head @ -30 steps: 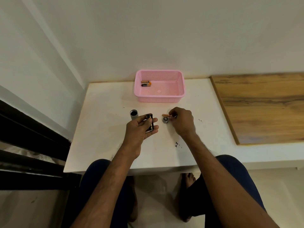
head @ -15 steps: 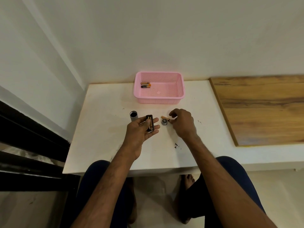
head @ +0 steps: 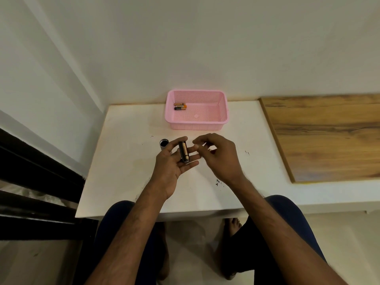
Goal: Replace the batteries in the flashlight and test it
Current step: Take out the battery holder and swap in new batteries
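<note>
My left hand [head: 174, 163] is raised palm-up over the white table [head: 127, 161] and grips a black battery holder [head: 184, 154] between thumb and fingers; a dark, gold-banded battery shows in it. My right hand [head: 220, 155] hovers just right of it, fingers curled, its index tip close to my left fingertips. Only an orange sliver of a battery [head: 209, 149] shows inside its fingers. The flashlight body [head: 163, 144], an open dark tube, stands on the table left of my left hand.
A pink basket [head: 223, 112] sits at the table's back edge against the wall, with two orange-and-black batteries [head: 180, 106] in its left corner. A wooden board [head: 324, 136] covers the surface to the right. Black bars stand at the left.
My right hand picked the orange battery off the table and moved up and left toward the holder. It now hides the small round cap. My left hand stayed nearly still.
</note>
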